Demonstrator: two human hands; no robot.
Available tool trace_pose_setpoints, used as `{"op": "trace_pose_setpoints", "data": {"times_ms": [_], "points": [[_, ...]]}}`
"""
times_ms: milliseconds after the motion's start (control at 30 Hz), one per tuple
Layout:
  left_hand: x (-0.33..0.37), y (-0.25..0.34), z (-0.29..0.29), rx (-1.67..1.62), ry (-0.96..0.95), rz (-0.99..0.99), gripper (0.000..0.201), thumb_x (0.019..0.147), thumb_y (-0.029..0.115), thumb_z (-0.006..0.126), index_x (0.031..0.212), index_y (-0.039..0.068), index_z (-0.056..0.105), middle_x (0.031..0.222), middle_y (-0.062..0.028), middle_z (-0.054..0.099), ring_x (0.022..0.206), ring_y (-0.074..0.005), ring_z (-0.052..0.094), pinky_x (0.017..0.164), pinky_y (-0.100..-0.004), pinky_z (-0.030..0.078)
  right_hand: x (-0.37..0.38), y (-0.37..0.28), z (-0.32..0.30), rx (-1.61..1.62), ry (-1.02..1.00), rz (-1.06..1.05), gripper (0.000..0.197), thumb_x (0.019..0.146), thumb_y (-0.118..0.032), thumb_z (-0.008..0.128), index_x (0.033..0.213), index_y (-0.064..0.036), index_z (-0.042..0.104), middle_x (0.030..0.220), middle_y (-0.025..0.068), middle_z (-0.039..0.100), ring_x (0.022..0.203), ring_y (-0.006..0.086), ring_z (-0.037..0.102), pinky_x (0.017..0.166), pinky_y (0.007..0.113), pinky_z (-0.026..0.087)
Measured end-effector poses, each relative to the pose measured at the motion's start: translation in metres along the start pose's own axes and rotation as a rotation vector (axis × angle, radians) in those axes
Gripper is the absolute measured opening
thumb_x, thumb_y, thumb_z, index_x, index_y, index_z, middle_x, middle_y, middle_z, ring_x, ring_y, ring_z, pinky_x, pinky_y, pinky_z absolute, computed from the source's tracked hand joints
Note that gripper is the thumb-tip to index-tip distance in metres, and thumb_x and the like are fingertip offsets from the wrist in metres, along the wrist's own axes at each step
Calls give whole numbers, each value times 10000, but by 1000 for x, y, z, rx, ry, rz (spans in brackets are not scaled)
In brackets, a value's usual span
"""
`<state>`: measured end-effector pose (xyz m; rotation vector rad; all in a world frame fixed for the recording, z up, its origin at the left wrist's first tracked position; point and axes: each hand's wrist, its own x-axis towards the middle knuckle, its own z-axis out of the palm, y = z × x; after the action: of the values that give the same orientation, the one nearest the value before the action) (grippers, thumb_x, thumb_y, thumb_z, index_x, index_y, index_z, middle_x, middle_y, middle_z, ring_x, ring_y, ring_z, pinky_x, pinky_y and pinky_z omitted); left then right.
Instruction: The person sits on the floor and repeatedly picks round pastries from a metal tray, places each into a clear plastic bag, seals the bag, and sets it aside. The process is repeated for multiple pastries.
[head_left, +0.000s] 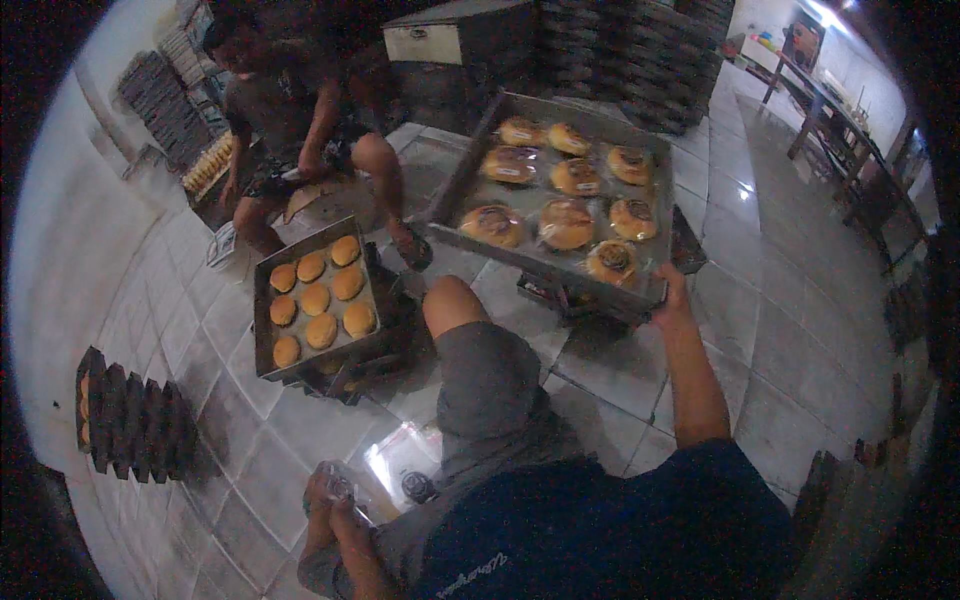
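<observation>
Right hand (672, 290): fingers clenched over the near right corner of a big metal tray (470, 185), thumb side up, arm stretched out. The tray holds eight wrapped buns (567, 222), each in clear film, and it sits tilted, resting on something dark underneath that I can't make out.

Left hand (325, 510): down by the hip, fingers curled around a crinkled clear plastic bag (395, 460) lying on the tiled floor (780, 340).

Risk, as I judge it: one-corner hold on a wide loaded tray. If it is pulled or lifted from there, it could tip and the buns slide toward the low edge.

Around: a smaller tray (262, 330) of seven bare buns (318, 298) just left of the bent knee (452, 300), stacked on other trays. A second person (290, 110) crouches beyond it, close to the big tray's far left corner. Dark racks (130, 425) stand at far left. The knee and the small tray crowd the space between the two hands.
</observation>
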<state>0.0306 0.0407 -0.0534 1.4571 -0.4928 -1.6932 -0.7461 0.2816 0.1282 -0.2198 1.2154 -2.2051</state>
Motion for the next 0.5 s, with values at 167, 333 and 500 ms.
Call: {"op": "trace_pose_setpoints", "data": {"times_ms": [167, 333, 500], "points": [[5, 7, -6, 33, 32, 12, 349, 1030, 237, 542, 1320, 43, 558, 1190, -99, 564, 1039, -236, 583, 867, -376, 497, 33, -26, -58, -7, 176, -11, 500, 846, -402, 743, 1232, -104, 636, 1159, 96, 667, 1075, 313, 676, 911, 522, 579], [19, -14, 7, 56, 19, -31, 419, 1040, 286, 532, 1387, 53, 513, 1275, -111, 540, 1113, -246, 555, 929, -381, 473, 74, -66, -143, -644, 324, -58, 547, 852, -467, 754, 1267, -115, 699, 1221, 154, 710, 1114, 324, 685, 933, 464, 546], [19, -9, 9, 76, 32, -22, 491, 1050, 335, 521, 1454, 62, 467, 1361, -123, 517, 1187, -256, 527, 991, -387, 449, 60, -56, -80, -1598, 368, -707, 510, 866, -393, 741, 1282, -102, 704, 1251, 227, 697, 1159, 358, 676, 955, 456, 531]]}}
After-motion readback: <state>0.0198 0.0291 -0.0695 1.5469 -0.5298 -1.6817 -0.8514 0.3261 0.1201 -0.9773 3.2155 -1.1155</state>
